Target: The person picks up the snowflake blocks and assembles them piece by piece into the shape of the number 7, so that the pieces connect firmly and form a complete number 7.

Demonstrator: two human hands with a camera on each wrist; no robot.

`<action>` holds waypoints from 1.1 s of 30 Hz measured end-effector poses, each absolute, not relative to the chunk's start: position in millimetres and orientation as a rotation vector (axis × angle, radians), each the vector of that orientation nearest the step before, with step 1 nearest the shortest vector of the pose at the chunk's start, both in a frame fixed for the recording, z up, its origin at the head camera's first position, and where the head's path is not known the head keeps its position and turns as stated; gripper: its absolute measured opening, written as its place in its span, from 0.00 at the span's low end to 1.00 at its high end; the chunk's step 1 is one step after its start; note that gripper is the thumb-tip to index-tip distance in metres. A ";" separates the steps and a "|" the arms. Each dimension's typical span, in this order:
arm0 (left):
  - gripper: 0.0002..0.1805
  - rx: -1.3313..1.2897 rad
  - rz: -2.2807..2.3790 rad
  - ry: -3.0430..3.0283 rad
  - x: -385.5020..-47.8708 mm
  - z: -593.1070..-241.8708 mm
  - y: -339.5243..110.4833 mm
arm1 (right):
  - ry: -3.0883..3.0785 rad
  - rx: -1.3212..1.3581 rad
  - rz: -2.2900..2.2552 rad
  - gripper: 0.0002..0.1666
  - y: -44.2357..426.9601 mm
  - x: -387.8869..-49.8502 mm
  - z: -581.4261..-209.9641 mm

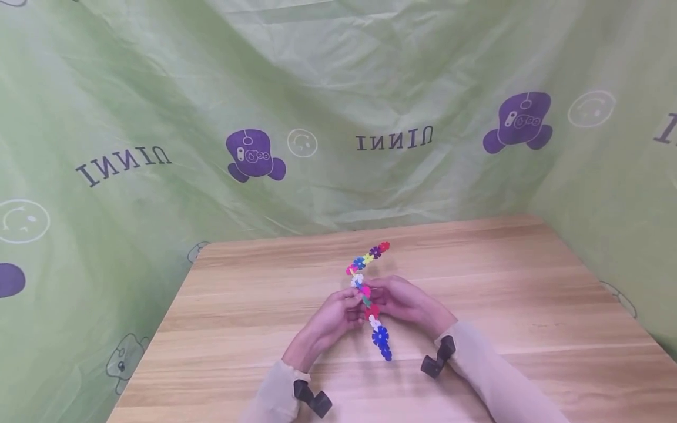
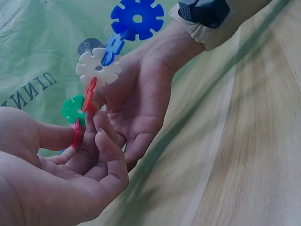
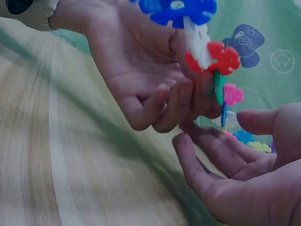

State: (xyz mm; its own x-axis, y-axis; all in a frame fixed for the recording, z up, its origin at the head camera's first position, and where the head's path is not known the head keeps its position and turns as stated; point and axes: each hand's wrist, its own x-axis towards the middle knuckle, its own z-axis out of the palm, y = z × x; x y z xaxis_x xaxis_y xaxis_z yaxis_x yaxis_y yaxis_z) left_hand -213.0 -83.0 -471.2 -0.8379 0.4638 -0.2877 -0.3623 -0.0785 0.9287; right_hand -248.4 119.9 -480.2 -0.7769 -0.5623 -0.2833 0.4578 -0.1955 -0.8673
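A curved chain of flower-shaped plastic discs (image 1: pixel 380 336), slotted edge to edge in several colours, is held up between both hands above the table. My left hand (image 1: pixel 332 317) grips it near the middle, by the green and red discs (image 3: pixel 221 59). From the other side, my right hand (image 1: pixel 399 298) holds it with thumb and fingers around the pink and blue discs. Blue discs (image 2: pixel 137 19) form the end nearest me. At the far end, a red disc (image 1: pixel 384 247) points away to the right. The fingers partly hide the middle discs.
Beneath the hands lies a wood-grain table (image 1: pixel 238 352). A green printed cloth (image 1: pixel 328 76) hangs behind it and along both sides. Black wrist cameras (image 1: pixel 439 358) are strapped over both light sleeves.
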 end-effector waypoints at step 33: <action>0.16 -0.013 1.977 1.687 -211.2 -481.7 -82.8 | 1.592 0.088 -2.060 0.14 114.8 -243.0 -481.2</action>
State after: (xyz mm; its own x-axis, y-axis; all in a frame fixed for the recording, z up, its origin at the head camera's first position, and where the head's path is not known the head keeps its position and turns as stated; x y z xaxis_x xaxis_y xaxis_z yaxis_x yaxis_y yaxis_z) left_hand -211.2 -82.8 -481.7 -0.8563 0.3870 -0.3421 -0.3988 -0.0746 0.9140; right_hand -243.0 114.8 -481.2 -0.8572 -0.3659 -0.3623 0.4430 -0.1652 -0.8812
